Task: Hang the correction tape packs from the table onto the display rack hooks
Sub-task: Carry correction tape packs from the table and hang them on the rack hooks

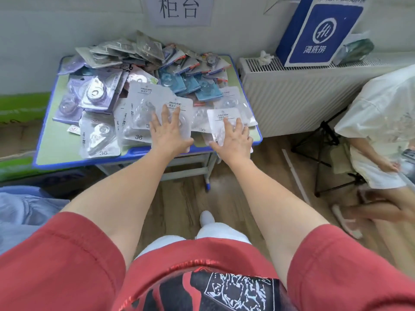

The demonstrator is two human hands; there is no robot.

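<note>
Correction tape packs [143,90]: left hand [168,134] and right hand [234,140] each touch one.

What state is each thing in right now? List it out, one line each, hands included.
left hand: fingers spread, pressing flat on the centre white pack.
right hand: fingers spread on the front-right white pack, at the table's front edge.
blue packs: piled, overlapping.
purple packs: loosely stacked, left side.
grey packs: heaped at the back.
table: mostly covered by loose packs.
</note>
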